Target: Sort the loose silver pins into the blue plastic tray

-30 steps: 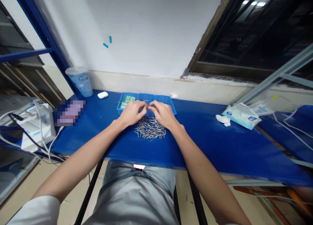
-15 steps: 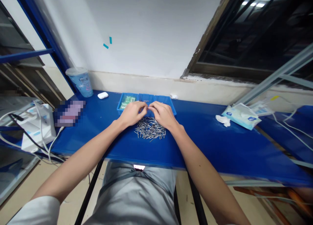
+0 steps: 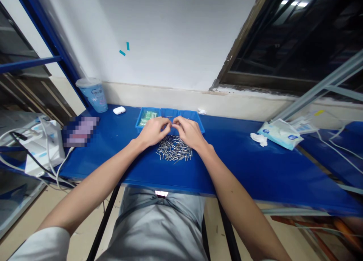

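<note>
My left hand point(image 3: 153, 131) and my right hand point(image 3: 188, 131) meet fingertip to fingertip over the near edge of a blue three-compartment tray point(image 3: 195, 117). Both are curled in a pinch on a thin metal pin point(image 3: 171, 121) held between them. Just in front of the hands lies a loose pile of several metal pins point(image 3: 173, 149) on the blue table point(image 3: 241, 159). The tray's left compartment holds small green parts point(image 3: 147, 117).
A blue-patterned cup point(image 3: 93, 92) and a white earbud case point(image 3: 119, 110) stand at the back left. White boxes with cables point(image 3: 42, 143) sit at the left end. A tissue pack point(image 3: 279, 133) and a crumpled tissue point(image 3: 259, 139) lie to the right.
</note>
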Tool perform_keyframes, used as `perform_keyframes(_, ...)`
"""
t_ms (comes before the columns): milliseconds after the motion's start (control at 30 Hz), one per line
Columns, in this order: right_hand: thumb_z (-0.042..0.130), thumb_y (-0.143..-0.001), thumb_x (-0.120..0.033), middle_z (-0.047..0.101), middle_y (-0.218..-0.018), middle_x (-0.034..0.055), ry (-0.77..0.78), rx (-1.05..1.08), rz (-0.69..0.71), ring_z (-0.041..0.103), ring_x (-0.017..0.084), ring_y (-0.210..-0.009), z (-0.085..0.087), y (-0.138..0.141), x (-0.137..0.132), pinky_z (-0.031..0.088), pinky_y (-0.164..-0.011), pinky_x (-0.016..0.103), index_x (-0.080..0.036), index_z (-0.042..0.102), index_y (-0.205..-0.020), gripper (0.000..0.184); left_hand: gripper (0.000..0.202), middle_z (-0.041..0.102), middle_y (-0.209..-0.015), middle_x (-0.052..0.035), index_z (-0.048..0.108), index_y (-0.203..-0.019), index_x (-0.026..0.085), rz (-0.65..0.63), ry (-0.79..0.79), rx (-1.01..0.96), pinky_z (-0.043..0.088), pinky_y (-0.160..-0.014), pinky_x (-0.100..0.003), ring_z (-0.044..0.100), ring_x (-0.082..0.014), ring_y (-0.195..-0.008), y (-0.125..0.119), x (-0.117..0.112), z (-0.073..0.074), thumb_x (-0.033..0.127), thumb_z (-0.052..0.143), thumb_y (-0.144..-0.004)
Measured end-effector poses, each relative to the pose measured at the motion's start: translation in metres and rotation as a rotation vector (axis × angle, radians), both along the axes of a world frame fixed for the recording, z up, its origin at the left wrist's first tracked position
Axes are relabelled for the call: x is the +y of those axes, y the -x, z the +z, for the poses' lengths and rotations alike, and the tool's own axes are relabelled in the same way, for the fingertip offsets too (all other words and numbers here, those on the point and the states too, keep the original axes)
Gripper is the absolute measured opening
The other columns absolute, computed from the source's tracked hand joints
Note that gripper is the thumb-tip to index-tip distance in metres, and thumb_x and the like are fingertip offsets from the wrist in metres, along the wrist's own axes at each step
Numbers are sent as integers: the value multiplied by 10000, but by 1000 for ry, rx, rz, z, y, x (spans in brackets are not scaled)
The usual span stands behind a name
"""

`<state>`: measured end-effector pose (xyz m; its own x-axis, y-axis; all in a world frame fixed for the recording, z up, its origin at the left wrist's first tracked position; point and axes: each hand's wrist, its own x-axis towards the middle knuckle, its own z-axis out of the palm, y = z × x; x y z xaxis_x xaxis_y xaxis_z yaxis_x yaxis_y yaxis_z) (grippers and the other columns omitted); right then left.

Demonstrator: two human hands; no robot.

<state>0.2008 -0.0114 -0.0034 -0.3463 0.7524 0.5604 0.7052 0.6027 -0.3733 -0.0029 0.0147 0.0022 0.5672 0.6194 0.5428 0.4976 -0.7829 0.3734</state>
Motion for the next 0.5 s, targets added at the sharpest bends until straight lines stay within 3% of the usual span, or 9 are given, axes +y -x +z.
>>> perform_keyframes(233,552,-1037,-326,756,-950,34,7,25,4,691,202,-816,3,0,-2,470,-737,337,-243,624,-1148,157,274,697,-815,-52,665,-857,183,13,-21,-2,442,-712,-318,589,-181,-729,-1,0,-2,268,464,-1024)
perform_keyframes(333,498,-1064,-319,755,-1026,61,-59,7,7,704,211,-900,3,0,-2,493,-790,344,-233,646,-1065,171,278,717,-854,-60,697,-914,176,6,-43,-19,461,-735,-314,608,-180,-758,-1,-1,-1,278,468,-1034)
perform_keyframes(433,466,-1075,-328,755,-1031,74,-182,80,-62,707,207,-890,2,0,-2,508,-794,347,-222,656,-1066,218,296,746,-926,-69,729,-1106,158,15,-63,-104,481,-749,-299,625,-163,-755,4,-2,7,345,506,-1049)
perform_keyframes(500,447,-1082,-344,761,-1014,80,-278,194,-154,707,199,-850,2,1,-1,512,-767,342,-215,661,-1082,249,303,737,-826,-47,757,-1105,154,-33,-50,-101,470,-705,-280,608,-146,-675,11,-3,15,365,555,-1028)
